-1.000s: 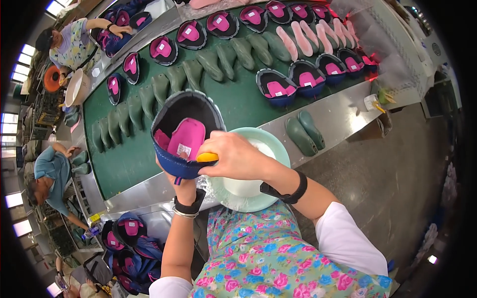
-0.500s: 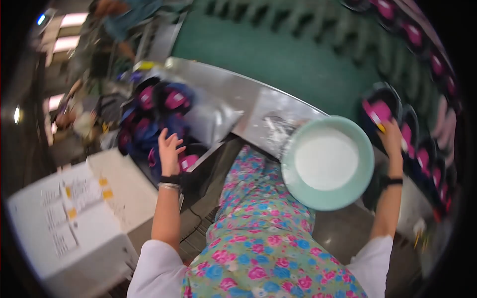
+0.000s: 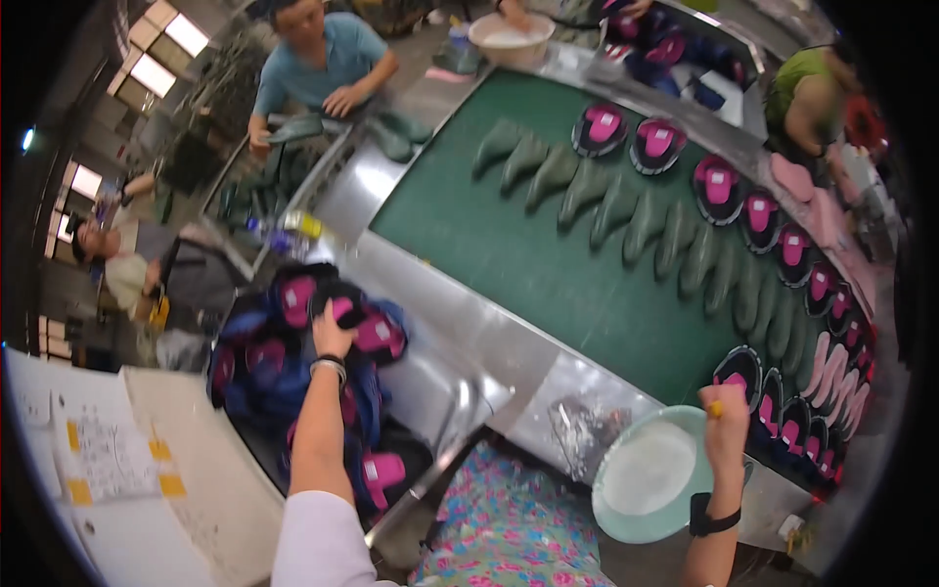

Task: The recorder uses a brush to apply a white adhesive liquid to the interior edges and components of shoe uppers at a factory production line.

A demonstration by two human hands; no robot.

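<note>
Busily, at a workbench ringed by others, you have your left hand (image 3: 335,338) at a heap of dark-blue fabric shoe uppers (image 3: 245,315) on the near left, in a shiny silver metal tray (image 3: 445,344). One black-lined upper with a bright pink inner piece (image 3: 343,311) lies right at your left fingertips, toward the far side of the heap. Your left hand is clearly the nearer; your right is well apart, off to the right. The upper's long axis is hard to read, since your fingers cover part of it.

Your left fingers are slightly spread over its edge, and whether they grip it you cannot tell from this view. Soft and open-mouthed, the upper shows dark lining around its pink piece; blur hides any finer detail. Just to its right sits another dark upper with a pink tongue and a small white label (image 3: 380,335).

Your right hand (image 3: 726,432) is curled tight around a small yellow tool (image 3: 716,409), beside a pale green round plastic basin (image 3: 608,494) of white liquid (image 3: 648,468). Beyond, a green-topped table (image 3: 469,256) carries a curving row of dark green foot-shaped forms (image 3: 585,191), with more uppers along its right side.
</note>
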